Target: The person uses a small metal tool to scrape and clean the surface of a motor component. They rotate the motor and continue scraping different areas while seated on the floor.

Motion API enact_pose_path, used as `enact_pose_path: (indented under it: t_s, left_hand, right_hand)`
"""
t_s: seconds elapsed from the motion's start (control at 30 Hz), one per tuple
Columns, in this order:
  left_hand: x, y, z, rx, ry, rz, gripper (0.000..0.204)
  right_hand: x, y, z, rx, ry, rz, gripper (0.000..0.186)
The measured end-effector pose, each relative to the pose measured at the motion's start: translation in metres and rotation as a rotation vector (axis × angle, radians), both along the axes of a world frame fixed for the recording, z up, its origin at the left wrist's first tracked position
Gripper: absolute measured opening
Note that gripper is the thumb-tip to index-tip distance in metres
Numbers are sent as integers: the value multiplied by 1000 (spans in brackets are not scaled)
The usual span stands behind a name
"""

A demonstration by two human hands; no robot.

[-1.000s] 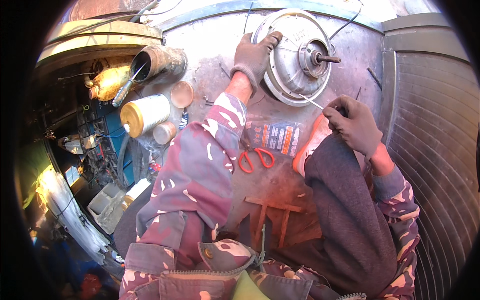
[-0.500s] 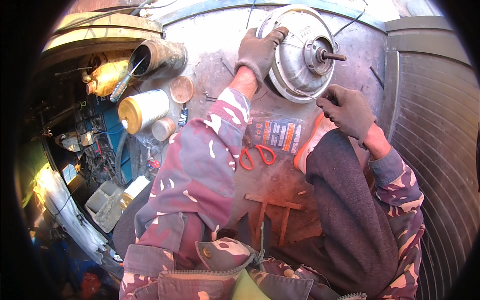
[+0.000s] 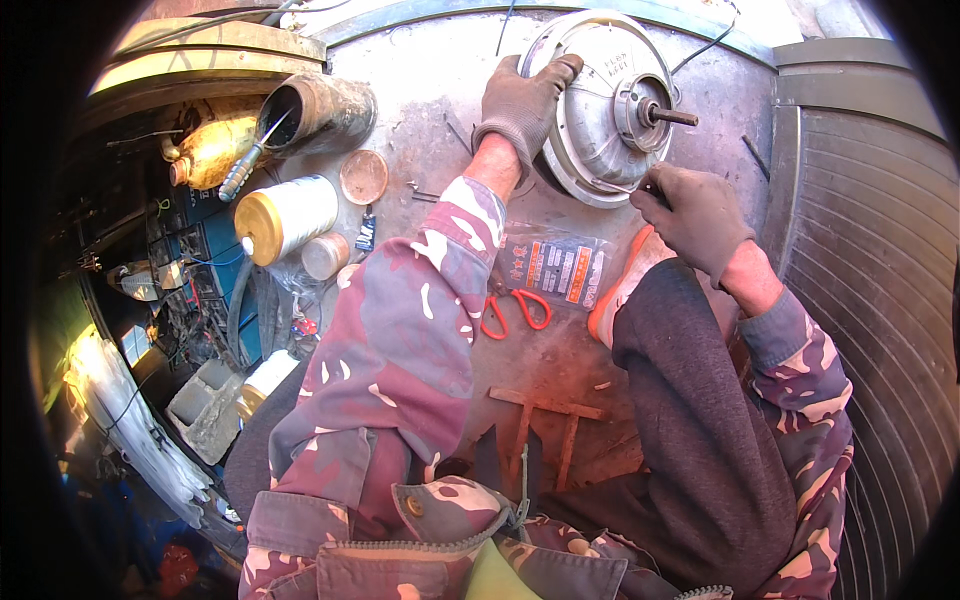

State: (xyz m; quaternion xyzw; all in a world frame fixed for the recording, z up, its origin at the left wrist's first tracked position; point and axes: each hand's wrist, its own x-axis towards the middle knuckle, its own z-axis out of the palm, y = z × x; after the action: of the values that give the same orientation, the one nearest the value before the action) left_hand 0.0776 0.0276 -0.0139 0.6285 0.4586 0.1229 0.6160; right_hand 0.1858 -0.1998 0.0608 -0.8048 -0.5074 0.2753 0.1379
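Note:
A round silver wheel hub motor with a protruding axle stands tilted at the top centre. My gloved left hand grips its left rim, thumb over the edge. My gloved right hand is closed on a thin metal tool whose far end is at the lower rim of the motor; whether it is under the rim I cannot tell. Below the motor lie a printed clear plastic bag and red-handled scissors, beside an orange-soled shoe.
At the left are a screwdriver leaning in a dirty metal can, a yellow bottle, a white jar, lids, cables and a concrete block. A rusty metal frame lies below. A ribbed metal panel borders the right.
Both hands and the motor have shifted slightly to the right. My right hand has moved upward and closer to the motor's rim with the tool.

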Motion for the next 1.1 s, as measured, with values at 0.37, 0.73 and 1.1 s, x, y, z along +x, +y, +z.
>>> enact_pose_path:
  t_s: [0.37,0.73,1.1]
  left_hand:
    - [0,-2,-5,26,6,19,99]
    - [-2,-1,-9,3,-24,1,88]
    - [0,0,-9,-89,-81,1,96]
  right_hand:
    - [6,21,11,-9,-96,139,26]
    - [-6,9,-1,-260,902,-809,39]
    - [1,-12,-10,267,113,-42,37]
